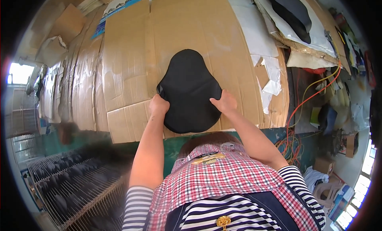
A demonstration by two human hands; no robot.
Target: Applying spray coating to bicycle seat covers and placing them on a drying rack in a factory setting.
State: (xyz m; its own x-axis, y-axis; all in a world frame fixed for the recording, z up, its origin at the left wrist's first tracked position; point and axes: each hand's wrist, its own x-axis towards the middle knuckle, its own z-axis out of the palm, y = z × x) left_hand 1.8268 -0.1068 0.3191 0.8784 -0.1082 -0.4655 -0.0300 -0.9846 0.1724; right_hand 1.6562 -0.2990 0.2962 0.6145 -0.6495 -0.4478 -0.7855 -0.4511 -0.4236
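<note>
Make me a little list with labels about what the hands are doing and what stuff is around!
Left hand: left hand grips the left edge of the black pad
Right hand: right hand presses on the pad's right edge
Pad: black, rounded, narrower at the far end, lying flat
Surface: cardboard sheets covering the table
Right side: orange cable, another black pad
Lower left: wire rack
</note>
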